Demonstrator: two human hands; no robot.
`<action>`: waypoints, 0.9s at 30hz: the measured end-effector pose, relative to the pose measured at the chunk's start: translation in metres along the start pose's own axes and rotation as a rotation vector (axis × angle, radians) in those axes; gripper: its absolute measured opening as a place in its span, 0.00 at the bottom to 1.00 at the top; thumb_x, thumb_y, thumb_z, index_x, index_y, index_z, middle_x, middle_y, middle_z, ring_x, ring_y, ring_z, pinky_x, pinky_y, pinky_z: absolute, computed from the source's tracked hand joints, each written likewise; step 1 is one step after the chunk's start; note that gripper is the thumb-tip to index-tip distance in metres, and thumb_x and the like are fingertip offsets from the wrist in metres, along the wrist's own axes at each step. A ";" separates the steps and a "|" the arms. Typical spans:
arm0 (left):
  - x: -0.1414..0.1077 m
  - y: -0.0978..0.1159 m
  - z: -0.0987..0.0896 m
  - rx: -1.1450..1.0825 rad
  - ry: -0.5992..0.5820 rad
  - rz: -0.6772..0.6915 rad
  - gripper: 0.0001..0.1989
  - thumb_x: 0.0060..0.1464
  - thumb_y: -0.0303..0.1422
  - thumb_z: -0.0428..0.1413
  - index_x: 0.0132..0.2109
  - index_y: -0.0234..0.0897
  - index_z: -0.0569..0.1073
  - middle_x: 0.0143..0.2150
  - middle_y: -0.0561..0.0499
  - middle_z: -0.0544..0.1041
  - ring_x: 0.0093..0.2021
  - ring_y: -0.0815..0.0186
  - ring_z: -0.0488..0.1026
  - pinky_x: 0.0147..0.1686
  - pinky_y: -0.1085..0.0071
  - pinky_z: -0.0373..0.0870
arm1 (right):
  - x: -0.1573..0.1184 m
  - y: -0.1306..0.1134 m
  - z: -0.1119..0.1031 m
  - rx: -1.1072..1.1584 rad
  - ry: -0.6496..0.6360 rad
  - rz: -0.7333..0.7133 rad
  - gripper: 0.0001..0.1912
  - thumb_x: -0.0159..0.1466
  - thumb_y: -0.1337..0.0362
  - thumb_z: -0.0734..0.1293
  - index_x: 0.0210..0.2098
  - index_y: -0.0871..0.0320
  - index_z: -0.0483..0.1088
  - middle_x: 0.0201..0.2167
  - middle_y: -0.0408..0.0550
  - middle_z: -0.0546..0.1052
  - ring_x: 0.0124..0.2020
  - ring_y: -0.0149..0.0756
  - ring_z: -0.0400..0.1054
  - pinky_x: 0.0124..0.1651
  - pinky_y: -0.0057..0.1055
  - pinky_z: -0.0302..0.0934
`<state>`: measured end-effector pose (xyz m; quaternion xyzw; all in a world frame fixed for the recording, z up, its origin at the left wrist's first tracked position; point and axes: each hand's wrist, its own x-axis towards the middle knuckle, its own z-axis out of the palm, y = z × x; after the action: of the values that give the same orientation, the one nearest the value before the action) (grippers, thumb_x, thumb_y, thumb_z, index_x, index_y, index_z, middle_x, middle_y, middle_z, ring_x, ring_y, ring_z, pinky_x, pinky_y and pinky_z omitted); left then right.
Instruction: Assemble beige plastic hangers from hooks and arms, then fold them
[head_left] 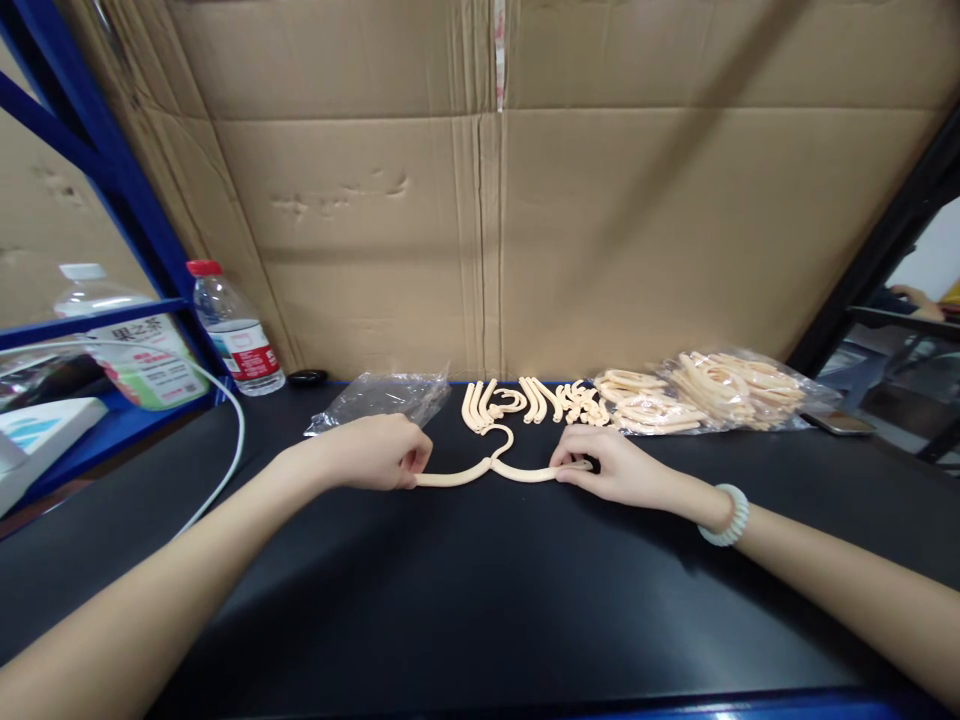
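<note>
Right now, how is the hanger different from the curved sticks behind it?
The hanger has a hook; the sticks have none. The hanger is held by the left hand and right hand; the sticks lie on the table, untouched. The hanger spreads two ways; each stick is one curve. Both are cream-coloured.

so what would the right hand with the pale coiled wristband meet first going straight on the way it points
The right hand would probably meet the curved hook of the cream, plastic-looking hanger it holds, though depth is unclear.
</note>
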<state>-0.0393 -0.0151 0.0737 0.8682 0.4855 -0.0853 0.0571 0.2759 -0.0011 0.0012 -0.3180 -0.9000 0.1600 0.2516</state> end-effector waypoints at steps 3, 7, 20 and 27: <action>-0.004 -0.001 -0.004 -0.047 -0.092 -0.018 0.06 0.43 0.24 0.55 0.26 0.39 0.75 0.24 0.54 0.76 0.26 0.65 0.71 0.24 0.73 0.58 | 0.001 -0.002 0.003 0.006 0.003 -0.031 0.05 0.64 0.65 0.65 0.36 0.57 0.74 0.32 0.46 0.74 0.33 0.34 0.66 0.38 0.31 0.61; -0.006 0.000 -0.006 -0.051 -0.115 -0.049 0.05 0.43 0.24 0.56 0.26 0.38 0.75 0.25 0.54 0.76 0.26 0.65 0.71 0.23 0.73 0.57 | 0.002 0.000 0.007 0.008 0.026 -0.053 0.05 0.65 0.65 0.65 0.37 0.56 0.73 0.33 0.47 0.74 0.35 0.36 0.67 0.41 0.33 0.61; -0.002 0.002 -0.007 0.035 -0.073 -0.079 0.05 0.45 0.26 0.54 0.28 0.38 0.75 0.28 0.51 0.77 0.29 0.64 0.71 0.26 0.72 0.58 | 0.004 0.003 0.010 0.011 0.072 -0.044 0.07 0.66 0.64 0.64 0.38 0.58 0.74 0.34 0.48 0.73 0.36 0.35 0.68 0.41 0.33 0.64; -0.005 0.003 -0.008 0.026 -0.117 -0.088 0.06 0.44 0.25 0.54 0.27 0.38 0.74 0.28 0.51 0.77 0.29 0.63 0.72 0.26 0.71 0.57 | 0.004 0.005 0.011 0.024 0.066 -0.070 0.09 0.68 0.63 0.62 0.41 0.56 0.74 0.37 0.50 0.73 0.39 0.36 0.68 0.43 0.35 0.66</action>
<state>-0.0383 -0.0192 0.0828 0.8402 0.5179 -0.1446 0.0700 0.2694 0.0037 -0.0090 -0.2882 -0.8998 0.1514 0.2904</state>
